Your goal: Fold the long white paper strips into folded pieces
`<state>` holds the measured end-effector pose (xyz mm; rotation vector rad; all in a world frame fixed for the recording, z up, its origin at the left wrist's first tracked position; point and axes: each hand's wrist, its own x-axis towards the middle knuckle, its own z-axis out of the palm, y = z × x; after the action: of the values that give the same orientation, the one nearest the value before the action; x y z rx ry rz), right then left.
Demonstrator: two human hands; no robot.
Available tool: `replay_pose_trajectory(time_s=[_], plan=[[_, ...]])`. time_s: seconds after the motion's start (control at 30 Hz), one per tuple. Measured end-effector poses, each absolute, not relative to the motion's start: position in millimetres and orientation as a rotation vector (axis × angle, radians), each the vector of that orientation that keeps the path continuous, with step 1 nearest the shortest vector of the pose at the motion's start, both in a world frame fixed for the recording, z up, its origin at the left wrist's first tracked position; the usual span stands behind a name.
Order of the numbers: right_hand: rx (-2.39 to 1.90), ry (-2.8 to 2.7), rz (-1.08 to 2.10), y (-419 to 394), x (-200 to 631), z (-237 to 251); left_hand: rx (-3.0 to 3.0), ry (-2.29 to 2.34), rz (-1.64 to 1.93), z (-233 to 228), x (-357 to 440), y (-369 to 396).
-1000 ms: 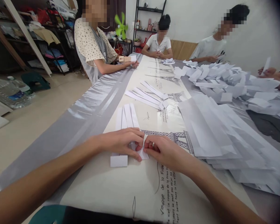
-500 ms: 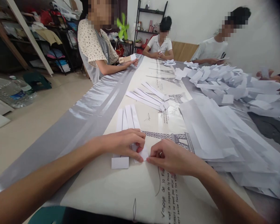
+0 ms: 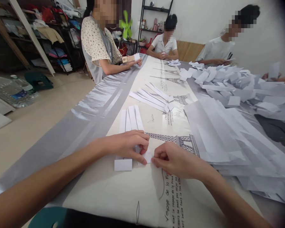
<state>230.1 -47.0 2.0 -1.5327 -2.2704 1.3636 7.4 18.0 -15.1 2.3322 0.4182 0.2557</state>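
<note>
My left hand (image 3: 127, 145) lies flat on the near ends of several long folded white paper strips (image 3: 133, 118) and presses them to the table. My right hand (image 3: 174, 158) sits just right of it, its thumb and fingertips pinching the folded end of the strip (image 3: 147, 155) between the two hands. A small folded white flap (image 3: 123, 164) lies below my left hand. The strips rest on a cream tablecloth (image 3: 123, 196) printed with Eiffel towers and text.
A big heap of white paper sheets (image 3: 228, 136) fills the right side. More folded strips (image 3: 152, 96) lie further up the table. Three other people sit at the far end and left, handling paper. Water bottles (image 3: 11, 91) lie on the floor at left.
My right hand has slid slightly down and right along the strip's end. My left hand has stayed pressed on the strips. The view has shifted a little.
</note>
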Motion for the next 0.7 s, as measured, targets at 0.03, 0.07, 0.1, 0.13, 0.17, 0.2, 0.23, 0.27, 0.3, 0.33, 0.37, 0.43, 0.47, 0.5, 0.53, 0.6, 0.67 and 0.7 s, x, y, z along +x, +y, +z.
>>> replay_pose_trajectory(time_s=[0.03,0.07,0.1,0.13,0.17,0.2,0.23,0.27,0.3,0.33,0.37,0.43,0.47,0.5,0.53,0.6,0.67,0.7], plan=[[-1.518,-2.281,1.354,-47.0,230.1,1.4,2.332,0.422,0.253,-15.6,7.1,17.9],[-1.503,-2.296,1.345,-47.0,229.8,0.9,2.332,0.429,0.248,-16.0,6.9,17.8],[-1.494,-2.312,1.338,-47.0,229.1,0.3,2.334,0.437,0.242,-16.2,6.7,17.8],[-1.496,-2.325,1.329,-47.1,228.2,-0.3,2.335,0.442,0.235,-16.4,6.6,17.8],[-1.509,-2.332,1.316,-47.2,227.4,-0.8,2.338,0.445,0.226,-16.4,6.5,17.9],[-1.529,-2.333,1.299,-47.2,226.8,-1.3,2.339,0.444,0.219,-16.4,6.6,18.0],[-1.549,-2.33,1.284,-47.2,226.5,-1.7,2.34,0.442,0.214,-16.3,6.7,18.2],[-1.564,-2.325,1.275,-47.1,226.6,-1.9,2.339,0.437,0.214,-16.3,6.9,18.4],[-1.57,-2.323,1.275,-47.0,227.0,-1.9,2.339,0.43,0.221,-16.2,7.1,18.6],[-1.568,-2.32,1.277,-46.7,227.5,-1.7,2.338,0.425,0.232,-16.1,7.4,18.8],[-1.557,-2.319,1.281,-46.4,228.1,-1.4,2.337,0.422,0.239,-16.0,7.6,19.0],[-1.522,-2.327,1.294,-45.6,228.6,-0.9,2.336,0.427,0.237,-15.8,7.9,19.1],[-1.507,-2.334,1.302,-45.2,228.4,-0.8,2.338,0.431,0.229,-15.7,8.0,19.0],[-1.499,-2.339,1.31,-44.9,228.1,-0.9,2.34,0.437,0.219,-15.7,8.1,19.0],[-1.5,-2.338,1.318,-44.5,227.6,-1.2,2.343,0.44,0.21,-15.8,8.1,18.9],[-1.517,-2.315,1.334,-43.8,227.1,-2.1,2.348,0.439,0.209,-16.3,8.0,18.9],[-1.524,-2.283,1.369,-42.5,228.3,-2.9,2.351,0.434,0.215,-17.2,7.8,19.0],[-1.522,-2.271,1.404,-41.6,229.5,-3.1,2.353,0.433,0.216,-17.6,7.8,19.1]])
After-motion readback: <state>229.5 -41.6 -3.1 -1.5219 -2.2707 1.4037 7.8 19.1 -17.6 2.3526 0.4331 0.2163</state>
